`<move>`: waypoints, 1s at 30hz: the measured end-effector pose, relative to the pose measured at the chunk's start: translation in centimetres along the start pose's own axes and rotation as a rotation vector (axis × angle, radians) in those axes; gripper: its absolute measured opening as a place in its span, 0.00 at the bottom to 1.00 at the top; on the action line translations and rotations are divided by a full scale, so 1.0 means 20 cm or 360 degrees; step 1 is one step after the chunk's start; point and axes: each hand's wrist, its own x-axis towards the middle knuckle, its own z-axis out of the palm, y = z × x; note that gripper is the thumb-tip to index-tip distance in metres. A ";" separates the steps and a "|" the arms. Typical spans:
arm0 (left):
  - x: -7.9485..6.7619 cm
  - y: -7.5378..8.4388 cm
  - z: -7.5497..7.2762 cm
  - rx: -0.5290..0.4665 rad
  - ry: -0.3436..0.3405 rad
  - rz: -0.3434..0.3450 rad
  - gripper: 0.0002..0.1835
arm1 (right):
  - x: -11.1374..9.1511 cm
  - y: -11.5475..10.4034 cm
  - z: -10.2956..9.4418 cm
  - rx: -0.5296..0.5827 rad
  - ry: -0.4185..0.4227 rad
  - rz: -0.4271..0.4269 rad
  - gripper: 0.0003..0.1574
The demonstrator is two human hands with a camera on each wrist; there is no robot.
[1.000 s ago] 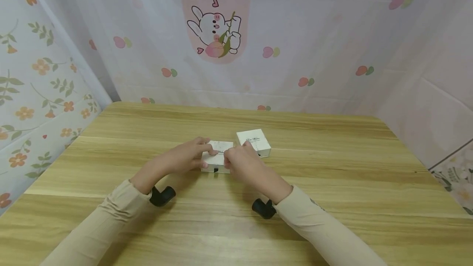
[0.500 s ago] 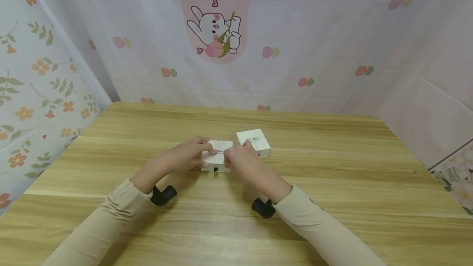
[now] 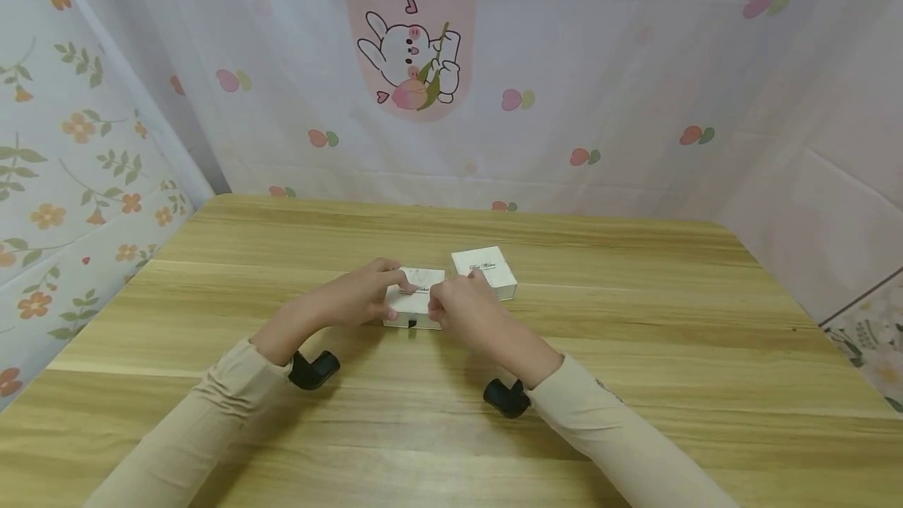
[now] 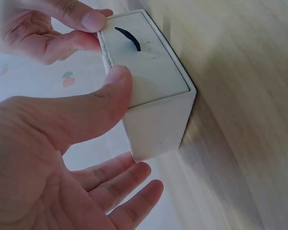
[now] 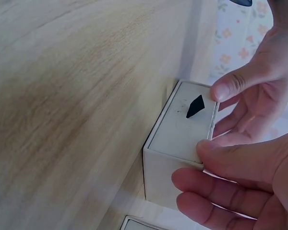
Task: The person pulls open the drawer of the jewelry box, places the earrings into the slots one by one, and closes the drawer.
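Between both hands, a small white gift box (image 3: 412,305) stands on the table, its black ribbon tab (image 4: 129,39) on the front face. My left hand (image 3: 353,295) holds its left side, thumb on the front edge and index finger over the printed top. At the right side, my right hand (image 3: 466,310) grips the box with its thumb at the front upper edge and curled fingers against the side. The front panel looks flush with the sleeve in both wrist views. Part of the printed lettering on top is hidden by the hands.
A second white gift box (image 3: 502,276) with printed lettering sits just behind the right hand, partly covered by it. The wooden table (image 3: 395,429) reaches back to a patterned cloth (image 3: 600,61). Black wrist mounts (image 3: 314,371) hang beneath both wrists.
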 end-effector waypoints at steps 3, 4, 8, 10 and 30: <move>0.01 0.00 0.00 -0.0043 -0.0021 -0.0015 0.17 | -0.01 0.01 0.00 0.0011 0.0017 -0.0003 0.05; 0.01 0.00 0.00 -0.0054 -0.0029 -0.0023 0.17 | -0.01 0.01 0.00 0.0011 0.0020 -0.0004 0.05; 0.01 0.02 -0.01 -0.0080 -0.0041 -0.0045 0.17 | -0.01 0.02 0.00 0.0027 0.0038 -0.0015 0.05; 0.01 0.02 -0.02 -0.0078 -0.0044 -0.0053 0.17 | -0.02 0.02 -0.01 0.0048 0.0059 -0.0020 0.05; 0.20 0.15 -0.01 0.0102 0.0112 -0.0082 0.31 | -0.04 0.31 -0.11 0.0348 0.0194 0.0339 0.17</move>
